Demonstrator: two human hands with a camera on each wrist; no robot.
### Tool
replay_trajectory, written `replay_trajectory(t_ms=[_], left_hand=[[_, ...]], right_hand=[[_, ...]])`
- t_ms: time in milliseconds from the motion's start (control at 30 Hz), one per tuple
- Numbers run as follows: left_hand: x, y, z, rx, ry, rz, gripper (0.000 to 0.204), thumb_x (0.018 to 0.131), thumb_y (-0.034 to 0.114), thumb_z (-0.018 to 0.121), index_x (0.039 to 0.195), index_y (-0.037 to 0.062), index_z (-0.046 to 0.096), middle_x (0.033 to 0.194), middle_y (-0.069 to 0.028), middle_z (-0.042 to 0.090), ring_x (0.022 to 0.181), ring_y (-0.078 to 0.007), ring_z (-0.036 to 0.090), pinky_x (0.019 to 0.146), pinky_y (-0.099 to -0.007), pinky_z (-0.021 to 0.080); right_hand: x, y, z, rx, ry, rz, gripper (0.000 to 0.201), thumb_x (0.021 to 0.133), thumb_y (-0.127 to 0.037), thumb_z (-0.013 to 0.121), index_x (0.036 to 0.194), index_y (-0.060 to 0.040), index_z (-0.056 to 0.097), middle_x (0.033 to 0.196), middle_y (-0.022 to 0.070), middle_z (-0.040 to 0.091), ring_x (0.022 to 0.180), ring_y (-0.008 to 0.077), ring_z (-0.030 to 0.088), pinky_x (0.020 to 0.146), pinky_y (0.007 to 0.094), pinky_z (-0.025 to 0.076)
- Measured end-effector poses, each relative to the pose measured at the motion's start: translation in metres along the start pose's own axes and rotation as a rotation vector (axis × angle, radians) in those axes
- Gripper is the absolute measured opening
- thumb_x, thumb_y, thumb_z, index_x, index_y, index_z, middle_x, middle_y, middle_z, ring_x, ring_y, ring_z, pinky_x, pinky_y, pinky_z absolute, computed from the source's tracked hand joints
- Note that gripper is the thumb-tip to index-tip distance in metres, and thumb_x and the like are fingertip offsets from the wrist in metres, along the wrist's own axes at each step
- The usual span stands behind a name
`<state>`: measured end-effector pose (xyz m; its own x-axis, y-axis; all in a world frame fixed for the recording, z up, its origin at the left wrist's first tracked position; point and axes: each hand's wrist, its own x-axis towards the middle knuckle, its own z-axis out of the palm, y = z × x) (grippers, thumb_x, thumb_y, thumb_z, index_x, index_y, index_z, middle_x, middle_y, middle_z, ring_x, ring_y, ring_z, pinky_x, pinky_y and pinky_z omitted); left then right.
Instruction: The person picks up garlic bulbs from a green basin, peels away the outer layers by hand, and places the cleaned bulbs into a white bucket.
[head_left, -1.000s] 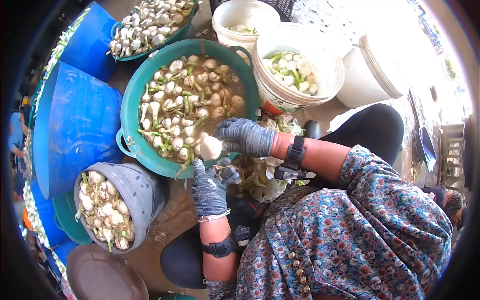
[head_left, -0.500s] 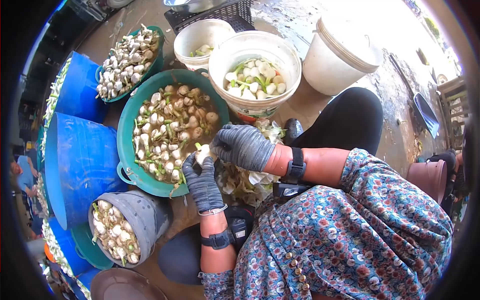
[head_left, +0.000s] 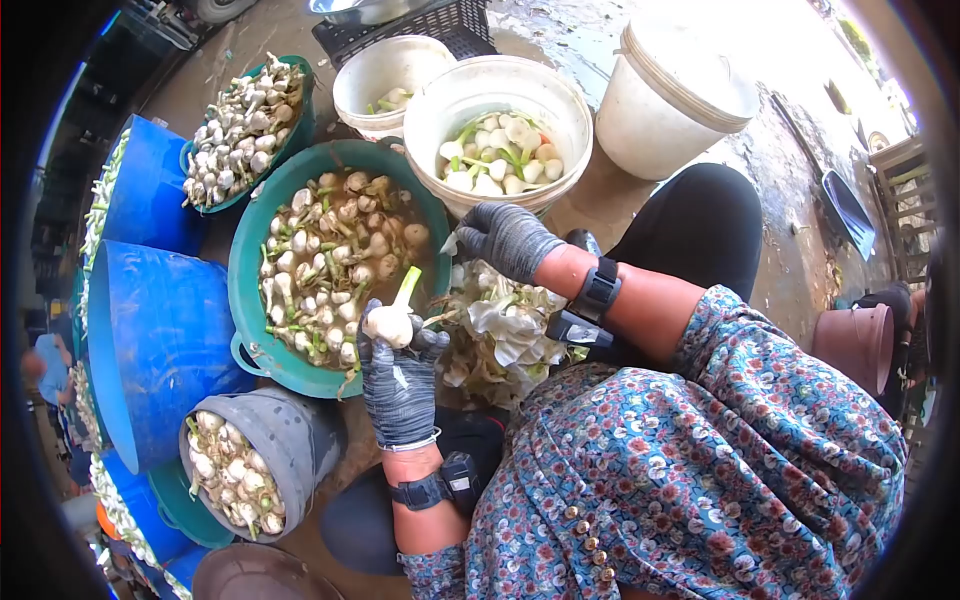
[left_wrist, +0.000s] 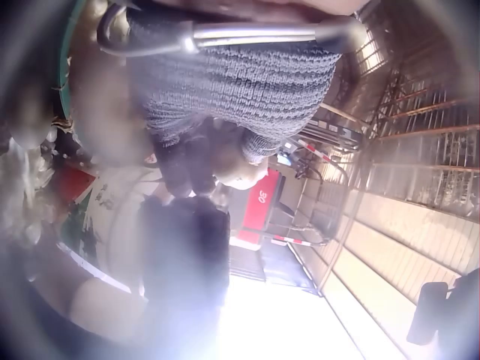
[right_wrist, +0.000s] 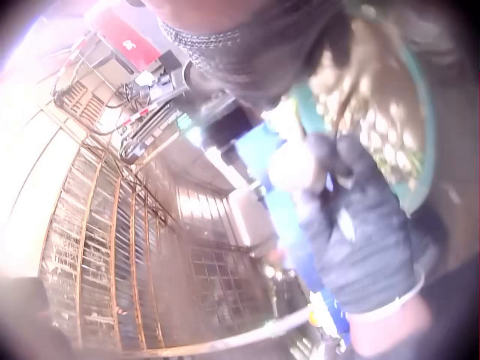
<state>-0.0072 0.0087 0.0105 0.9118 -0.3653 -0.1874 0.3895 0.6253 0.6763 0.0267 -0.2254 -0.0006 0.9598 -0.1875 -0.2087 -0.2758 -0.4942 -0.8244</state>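
My left hand [head_left: 400,385], in a grey knit glove, holds a white garlic bulb [head_left: 388,326] with its short green stem pointing up. The same bulb [right_wrist: 295,166] shows pale and blurred in the right wrist view. Apart from it, my gloved right hand [head_left: 508,240] has its fingers curled, pinching a whitish scrap of skin [head_left: 450,244] near the tub's right rim. A green tub [head_left: 262,190] beyond the left hand holds many unpeeled garlic bulbs [head_left: 318,262] in brownish water. Below the right hand lies a heap of peeled skins [head_left: 505,330].
A white bucket [head_left: 560,95] with cleaned bulbs stands just past the right hand, and a smaller white bucket [head_left: 350,85] sits behind it. Blue tubs [head_left: 165,345] and a grey bucket of garlic [head_left: 290,430] line the left. Another white bucket [head_left: 655,120] stands at the right.
The hands were together at the bulb and have now parted. The right hand has moved up and away with a scrap of skin; the left keeps the bulb, its stem now upright.
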Motion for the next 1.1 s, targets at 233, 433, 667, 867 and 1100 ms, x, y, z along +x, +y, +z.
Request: replay_trajectory(t_ms=[233, 433, 667, 867, 1100], left_hand=[[-0.004, -0.004, 0.012, 0.009, 0.036, -0.073, 0.054, 0.094, 0.031, 0.056, 0.139, 0.0084, 0.039, 0.121, -0.0122, 0.052, 0.104, -0.0233, 0.058, 0.088, -0.0415, 0.052], [-0.004, -0.002, 0.031, 0.294, 0.062, -0.101, 0.06, 0.092, 0.034, 0.059, 0.14, 0.0048, 0.038, 0.13, -0.011, 0.049, 0.117, -0.0214, 0.05, 0.098, -0.0354, 0.044], [-0.004, -0.007, 0.016, 0.367, 0.001, -0.139, 0.06, 0.091, 0.031, 0.058, 0.14, 0.0037, 0.037, 0.134, -0.0101, 0.047, 0.12, -0.0202, 0.047, 0.104, -0.034, 0.037], [-0.002, -0.009, 0.009, 0.822, -0.061, 0.064, 0.057, 0.093, 0.035, 0.056, 0.137, 0.0034, 0.038, 0.131, -0.0082, 0.045, 0.117, -0.0186, 0.046, 0.103, -0.0326, 0.037], [-0.001, -0.01, 0.004, 0.842, 0.025, 0.12, 0.065, 0.091, 0.032, 0.058, 0.142, 0.0009, 0.033, 0.134, -0.0122, 0.044, 0.12, -0.0217, 0.045, 0.102, -0.0344, 0.037]], right_hand=[[-0.034, -0.045, 0.0, -0.209, 0.046, -0.822, 0.017, 0.082, -0.017, 0.067, 0.098, -0.0108, 0.068, 0.091, 0.0083, 0.065, 0.082, 0.0294, 0.061, 0.076, 0.0403, 0.05], [-0.046, -0.045, 0.005, -0.248, -0.001, -0.754, 0.015, 0.078, -0.02, 0.069, 0.085, -0.0087, 0.065, 0.078, 0.0099, 0.059, 0.077, 0.0306, 0.06, 0.07, 0.0421, 0.048], [-0.05, -0.045, 0.011, -0.145, -0.047, -0.528, 0.016, 0.08, -0.021, 0.067, 0.086, -0.0059, 0.064, 0.074, 0.014, 0.062, 0.07, 0.0357, 0.062, 0.062, 0.0425, 0.05], [-0.048, -0.044, 0.013, 0.08, -0.155, -0.265, 0.019, 0.087, -0.022, 0.062, 0.093, -0.0037, 0.062, 0.08, 0.0164, 0.065, 0.075, 0.0347, 0.064, 0.065, 0.0407, 0.051], [-0.045, -0.03, 0.026, 0.402, -0.23, -0.247, 0.026, 0.088, -0.026, 0.063, 0.098, -0.0029, 0.062, 0.093, 0.0162, 0.066, 0.087, 0.0336, 0.064, 0.077, 0.0391, 0.051]])
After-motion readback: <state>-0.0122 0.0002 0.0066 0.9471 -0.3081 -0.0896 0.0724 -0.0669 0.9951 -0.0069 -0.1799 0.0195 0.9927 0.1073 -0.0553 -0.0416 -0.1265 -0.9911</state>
